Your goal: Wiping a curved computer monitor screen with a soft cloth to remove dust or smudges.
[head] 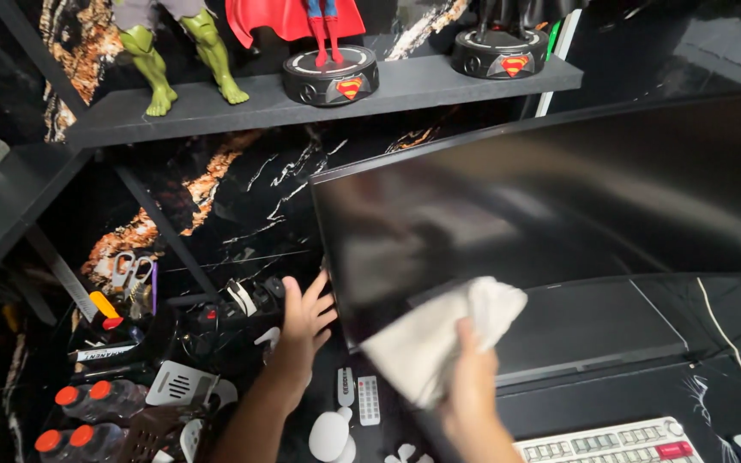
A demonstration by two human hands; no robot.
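Two bare hands are working at a dark monitor [559, 206] that is filling the right half of the view. The right hand [472, 386] is gripping a crumpled white cloth [443, 334], fingers curled tight around its lower end, and is pressing the cloth against the lower left corner of the screen, at about six o'clock from the screen's middle. The left hand [304, 321] is sitting at nine o'clock from the cloth, fingers spread and fingertips touching the left edge of the monitor; it is holding nothing.

Below the screen, at five o'clock from the cloth, a white keyboard [611, 441] with a red key is lying on the dark desk [713, 394]. At seven o'clock from the left hand, a small white remote [369, 399] is lying beside a rounded white object [329, 435]. Farther out at eight o'clock, bottles with orange caps [87, 396] are standing near a grey perforated spatula [180, 384].

At twelve o'clock, a grey shelf [439, 86] is carrying a green figure [182, 51] and a red-caped figure on a round black base [329, 75].
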